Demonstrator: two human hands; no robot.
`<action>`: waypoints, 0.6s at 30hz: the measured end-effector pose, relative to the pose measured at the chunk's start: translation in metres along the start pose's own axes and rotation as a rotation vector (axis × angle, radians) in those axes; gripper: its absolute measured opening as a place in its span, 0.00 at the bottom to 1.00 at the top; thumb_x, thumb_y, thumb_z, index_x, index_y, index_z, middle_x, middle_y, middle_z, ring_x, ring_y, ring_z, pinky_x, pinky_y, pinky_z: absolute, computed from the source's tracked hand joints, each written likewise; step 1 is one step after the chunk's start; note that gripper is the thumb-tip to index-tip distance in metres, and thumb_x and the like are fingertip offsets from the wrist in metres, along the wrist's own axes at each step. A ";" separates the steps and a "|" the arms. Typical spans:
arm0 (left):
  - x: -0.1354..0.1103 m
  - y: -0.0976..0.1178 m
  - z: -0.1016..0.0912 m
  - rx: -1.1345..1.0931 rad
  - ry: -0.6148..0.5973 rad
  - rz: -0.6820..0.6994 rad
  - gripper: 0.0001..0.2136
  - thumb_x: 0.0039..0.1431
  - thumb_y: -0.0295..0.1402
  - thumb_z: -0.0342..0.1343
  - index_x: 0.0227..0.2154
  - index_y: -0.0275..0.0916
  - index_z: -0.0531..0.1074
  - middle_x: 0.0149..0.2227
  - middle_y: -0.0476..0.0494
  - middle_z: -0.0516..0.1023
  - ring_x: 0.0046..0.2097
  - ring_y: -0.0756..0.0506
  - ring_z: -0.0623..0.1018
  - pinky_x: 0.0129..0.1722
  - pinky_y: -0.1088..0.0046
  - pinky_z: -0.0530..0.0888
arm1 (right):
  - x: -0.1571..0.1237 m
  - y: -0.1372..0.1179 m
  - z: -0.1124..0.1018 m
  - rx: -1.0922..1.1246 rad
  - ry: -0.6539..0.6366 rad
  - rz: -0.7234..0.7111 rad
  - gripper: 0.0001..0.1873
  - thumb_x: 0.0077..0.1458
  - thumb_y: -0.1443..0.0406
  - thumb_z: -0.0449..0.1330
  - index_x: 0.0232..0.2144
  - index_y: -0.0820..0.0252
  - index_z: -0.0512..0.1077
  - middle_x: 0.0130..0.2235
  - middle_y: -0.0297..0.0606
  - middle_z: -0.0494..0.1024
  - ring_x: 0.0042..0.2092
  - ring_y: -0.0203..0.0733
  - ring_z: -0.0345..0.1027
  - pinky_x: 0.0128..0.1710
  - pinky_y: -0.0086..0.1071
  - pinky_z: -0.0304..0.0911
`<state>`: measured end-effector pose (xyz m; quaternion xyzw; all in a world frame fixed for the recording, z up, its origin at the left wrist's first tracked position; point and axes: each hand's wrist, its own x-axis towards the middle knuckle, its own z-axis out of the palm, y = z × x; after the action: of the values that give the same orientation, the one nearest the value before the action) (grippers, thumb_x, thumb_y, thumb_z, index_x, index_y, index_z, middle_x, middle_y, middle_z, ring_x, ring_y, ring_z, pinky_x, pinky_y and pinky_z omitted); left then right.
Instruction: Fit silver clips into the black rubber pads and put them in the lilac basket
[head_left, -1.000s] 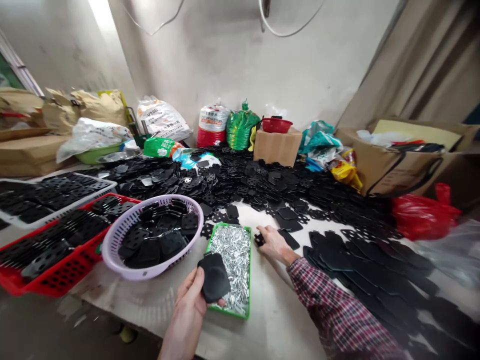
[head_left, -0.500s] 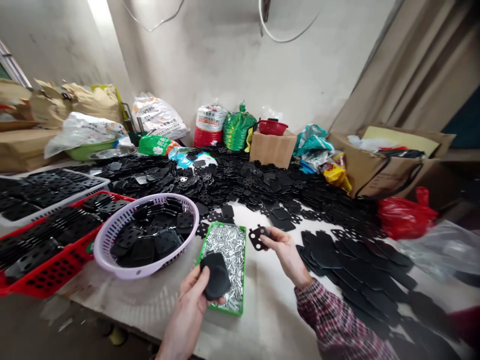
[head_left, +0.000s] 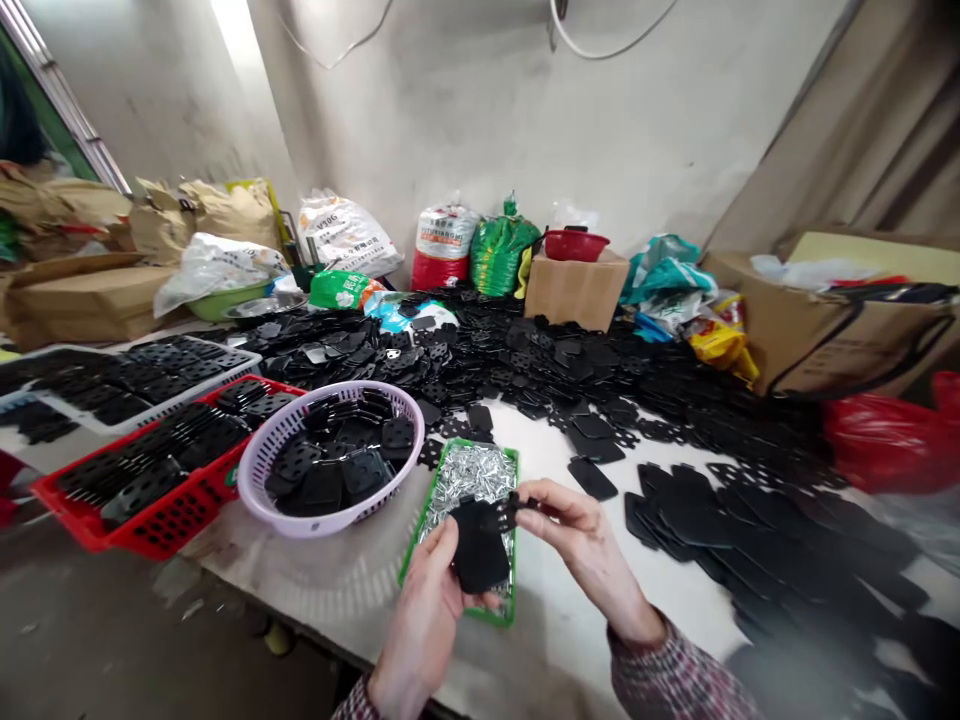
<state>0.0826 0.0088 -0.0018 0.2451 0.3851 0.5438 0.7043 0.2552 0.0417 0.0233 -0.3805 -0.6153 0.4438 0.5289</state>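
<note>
In my left hand (head_left: pixel 431 600) is a flat black plate (head_left: pixel 478 550) with rounded corners, thumb on top and fingers beneath. My right hand (head_left: pixel 577 525) pinches a smaller black plate with holes (head_left: pixel 508 512) at the upper right edge of the first plate; whether the two touch I cannot tell. Below both hands lies a green tray (head_left: pixel 513 600) full of small silver metal pins (head_left: pixel 472 470). To its left stands a lilac basket (head_left: pixel 251 490) with finished-looking black plates inside. Loose flat black plates (head_left: pixel 712 520) spread out right of my right hand.
A red basket (head_left: pixel 157 540) and a white tray (head_left: pixel 97 425), both with black plates, stand at the left. A large heap of black plates (head_left: pixel 517 360) covers the back. Behind it are sacks (head_left: pixel 442 245), a cardboard box (head_left: pixel 574 290) and a red plastic bag (head_left: pixel 892 440).
My right hand has brought the holed plate left and down to the black plate in my left hand. The camera view has swung a little to the left.
</note>
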 end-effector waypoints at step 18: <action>0.000 -0.003 0.002 0.069 0.054 0.168 0.17 0.55 0.37 0.63 0.47 0.38 0.74 0.48 0.38 0.77 0.38 0.45 0.78 0.27 0.75 0.74 | -0.013 0.030 0.040 -0.033 0.137 0.062 0.17 0.52 0.64 0.67 0.46 0.56 0.78 0.43 0.40 0.77 0.41 0.46 0.71 0.38 0.32 0.70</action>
<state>0.0860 0.0078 -0.0025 0.2861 0.4005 0.5935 0.6368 0.2180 0.0336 -0.0108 -0.4374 -0.5730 0.4227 0.5493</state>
